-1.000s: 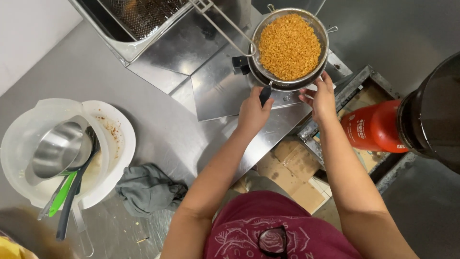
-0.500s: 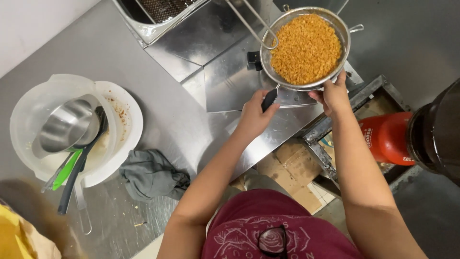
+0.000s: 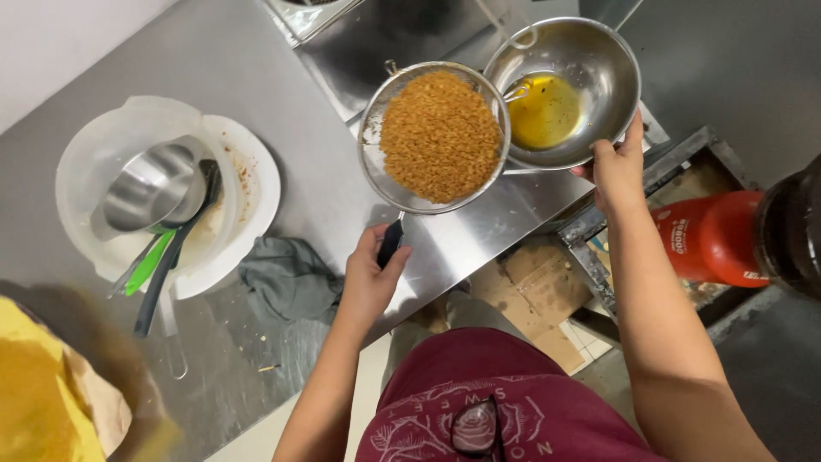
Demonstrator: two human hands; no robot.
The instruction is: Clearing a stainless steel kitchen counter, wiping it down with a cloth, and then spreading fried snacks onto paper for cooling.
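Note:
My left hand (image 3: 369, 275) grips the black handle of a round wire strainer (image 3: 373, 162) heaped with golden-brown fried bits (image 3: 440, 135). The strainer is lifted over the steel counter, just left of a steel bowl (image 3: 604, 81). My right hand (image 3: 617, 169) holds that bowl by its near rim. Yellow oil (image 3: 544, 109) lies pooled in the bottom of the bowl. The strainer's far edge overlaps the bowl's left rim.
A white plastic tub (image 3: 248, 184) at left holds a small steel bowl (image 3: 150, 186), a green utensil and dark spatulas. A grey cloth (image 3: 289, 278) lies on the steel counter (image 3: 282, 81). A red gas cylinder (image 3: 710, 238) stands low right. A yellow bag (image 3: 43, 402) sits bottom left.
The strainer has been lifted off the steel bowl and moved left, uncovering yellow oil in the bowl. My right hand still holds the bowl's rim.

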